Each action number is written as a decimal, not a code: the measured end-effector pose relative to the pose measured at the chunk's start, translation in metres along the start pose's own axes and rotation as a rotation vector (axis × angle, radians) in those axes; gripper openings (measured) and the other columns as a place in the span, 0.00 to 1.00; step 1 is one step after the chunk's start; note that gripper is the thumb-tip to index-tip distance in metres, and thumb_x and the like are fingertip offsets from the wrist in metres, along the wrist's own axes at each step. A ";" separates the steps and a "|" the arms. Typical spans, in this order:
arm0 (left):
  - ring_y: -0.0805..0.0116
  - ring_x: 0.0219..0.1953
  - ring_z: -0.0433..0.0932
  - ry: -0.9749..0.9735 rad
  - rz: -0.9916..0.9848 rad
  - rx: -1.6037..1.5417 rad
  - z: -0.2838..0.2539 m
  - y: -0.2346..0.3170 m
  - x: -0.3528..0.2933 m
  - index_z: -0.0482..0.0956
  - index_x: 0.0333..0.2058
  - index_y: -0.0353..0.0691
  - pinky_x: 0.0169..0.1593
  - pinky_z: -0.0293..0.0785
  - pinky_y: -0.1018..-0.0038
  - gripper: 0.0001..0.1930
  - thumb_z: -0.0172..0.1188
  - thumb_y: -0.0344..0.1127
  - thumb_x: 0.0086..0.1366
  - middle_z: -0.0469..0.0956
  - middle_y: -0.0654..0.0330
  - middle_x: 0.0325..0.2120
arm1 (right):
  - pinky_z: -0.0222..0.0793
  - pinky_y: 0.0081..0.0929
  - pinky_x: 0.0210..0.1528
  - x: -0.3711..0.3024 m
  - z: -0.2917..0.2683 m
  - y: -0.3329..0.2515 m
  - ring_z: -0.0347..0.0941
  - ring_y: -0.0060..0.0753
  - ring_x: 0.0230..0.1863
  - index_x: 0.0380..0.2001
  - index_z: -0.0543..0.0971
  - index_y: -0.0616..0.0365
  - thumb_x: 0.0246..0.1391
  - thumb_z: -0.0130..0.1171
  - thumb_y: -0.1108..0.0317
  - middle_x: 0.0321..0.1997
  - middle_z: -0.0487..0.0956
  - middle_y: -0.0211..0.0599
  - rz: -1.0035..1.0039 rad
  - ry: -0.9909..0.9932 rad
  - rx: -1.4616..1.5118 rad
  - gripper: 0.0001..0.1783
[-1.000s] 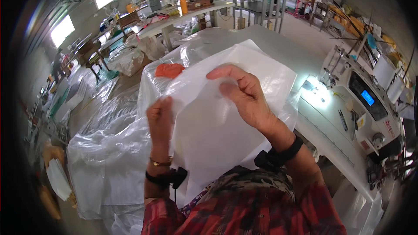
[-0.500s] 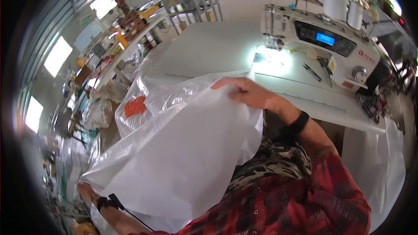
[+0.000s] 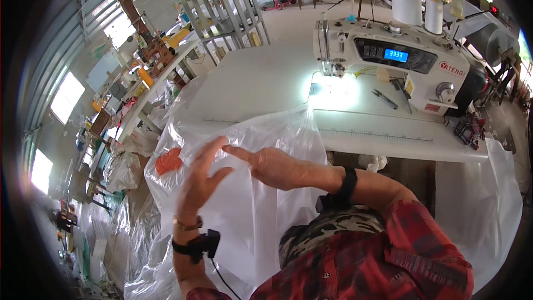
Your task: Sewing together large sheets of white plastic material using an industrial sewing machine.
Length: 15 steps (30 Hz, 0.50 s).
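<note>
At the centre of the frame, the left hand was released, its fingers stretched upward and its thumb apart. Just right of it, the right hand had its forefinger extended to the left hand's fingers and its other fingers curled; whether these pinched any film could not be told. The whitish plastic sheet spread below both hands in the lower middle, rising to the lit needle area of the sewing machine at upper right. Left of the hands, an orange bundle sat amid clear film, whether inside or beneath it unclear. Further left, a clear plastic bag bulged with indistinct contents. At upper left, an orange bottle-like container stood on a cluttered bench, its contents hidden.
</note>
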<state>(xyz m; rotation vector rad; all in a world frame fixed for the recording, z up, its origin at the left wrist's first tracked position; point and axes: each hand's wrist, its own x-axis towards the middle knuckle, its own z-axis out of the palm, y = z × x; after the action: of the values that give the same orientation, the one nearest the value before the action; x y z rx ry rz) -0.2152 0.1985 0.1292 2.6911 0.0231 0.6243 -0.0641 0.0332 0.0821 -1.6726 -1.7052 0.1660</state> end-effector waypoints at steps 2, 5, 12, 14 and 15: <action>0.50 0.55 0.73 -0.002 0.072 -0.054 0.019 0.003 0.009 0.66 0.60 0.37 0.60 0.65 0.63 0.33 0.67 0.38 0.58 0.75 0.49 0.54 | 0.71 0.53 0.35 -0.005 -0.002 -0.004 0.75 0.64 0.29 0.68 0.49 0.57 0.49 0.53 0.77 0.22 0.77 0.55 -0.025 0.017 0.042 0.43; 0.48 0.47 0.77 0.027 -0.071 -0.250 0.033 0.003 0.017 0.71 0.55 0.35 0.53 0.70 0.63 0.28 0.68 0.40 0.58 0.79 0.49 0.45 | 0.70 0.53 0.33 -0.015 -0.007 -0.001 0.75 0.64 0.28 0.67 0.48 0.59 0.48 0.54 0.78 0.21 0.76 0.54 -0.041 0.082 0.090 0.44; 0.75 0.19 0.58 0.051 -0.155 -0.277 0.048 0.007 0.023 0.76 0.23 0.28 0.22 0.59 0.74 0.14 0.68 0.33 0.58 0.66 0.60 0.12 | 0.71 0.45 0.32 -0.026 -0.008 -0.001 0.78 0.53 0.29 0.66 0.49 0.61 0.53 0.57 0.71 0.24 0.77 0.52 0.002 0.237 0.141 0.41; 0.76 0.19 0.59 0.063 -0.123 -0.292 0.046 0.007 0.024 0.76 0.24 0.29 0.22 0.60 0.74 0.13 0.68 0.32 0.58 0.67 0.60 0.13 | 0.71 0.39 0.32 -0.026 0.001 0.008 0.77 0.43 0.29 0.66 0.50 0.61 0.55 0.59 0.67 0.26 0.78 0.46 0.087 0.260 0.416 0.41; 0.77 0.20 0.61 0.071 -0.101 -0.312 0.045 0.007 0.026 0.77 0.25 0.29 0.23 0.61 0.74 0.12 0.69 0.32 0.58 0.69 0.60 0.14 | 0.70 0.33 0.32 -0.028 0.007 0.013 0.77 0.34 0.30 0.66 0.50 0.61 0.56 0.61 0.62 0.27 0.78 0.40 0.178 0.270 0.697 0.41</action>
<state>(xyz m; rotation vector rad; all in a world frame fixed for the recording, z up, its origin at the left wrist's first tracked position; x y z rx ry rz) -0.1731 0.1787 0.1055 2.3517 0.0734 0.6350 -0.0604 0.0125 0.0589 -1.2425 -1.1126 0.5274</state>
